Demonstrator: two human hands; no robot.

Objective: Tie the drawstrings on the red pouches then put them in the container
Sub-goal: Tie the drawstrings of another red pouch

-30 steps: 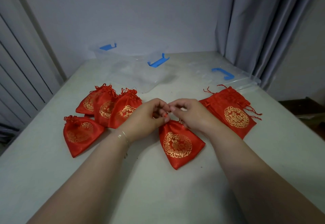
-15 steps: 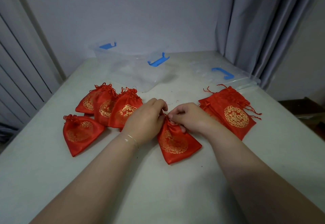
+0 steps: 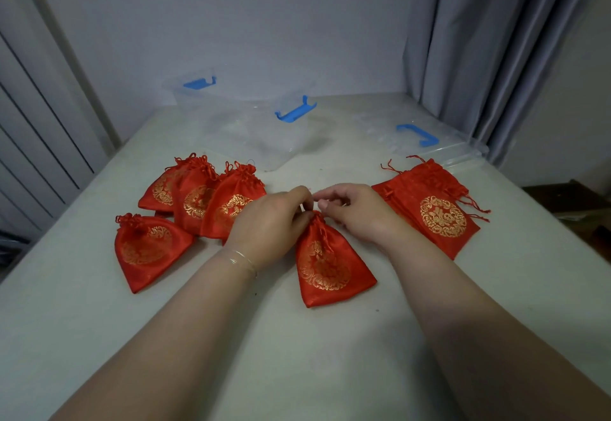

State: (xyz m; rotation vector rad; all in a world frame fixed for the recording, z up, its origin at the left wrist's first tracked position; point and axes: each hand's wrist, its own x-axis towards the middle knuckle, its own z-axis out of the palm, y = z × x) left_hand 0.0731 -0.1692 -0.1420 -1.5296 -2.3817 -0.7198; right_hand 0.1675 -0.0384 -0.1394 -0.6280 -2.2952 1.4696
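Note:
A red pouch with a gold emblem [image 3: 327, 265] lies in the middle of the table, its neck gathered. My left hand [image 3: 274, 222] pinches the neck and drawstring at the pouch's top. My right hand [image 3: 357, 212] pinches the drawstring from the other side, fingertips nearly touching the left ones. Several tied red pouches [image 3: 198, 199] lie at the left, one more [image 3: 147, 248] in front of them. A flat stack of untied pouches [image 3: 436, 212] lies at the right. The clear container with blue clips [image 3: 251, 123] stands behind, open.
The container's clear lid with a blue handle [image 3: 426, 143] lies at the back right. A grey curtain [image 3: 479, 40] hangs at the right, a wall behind. The table's right edge drops off near a dark object on the floor [image 3: 572, 202].
The pouch's neck has been drawn tight and the pouch slid a little away from me. Both hands stay at its top, working the drawstring.

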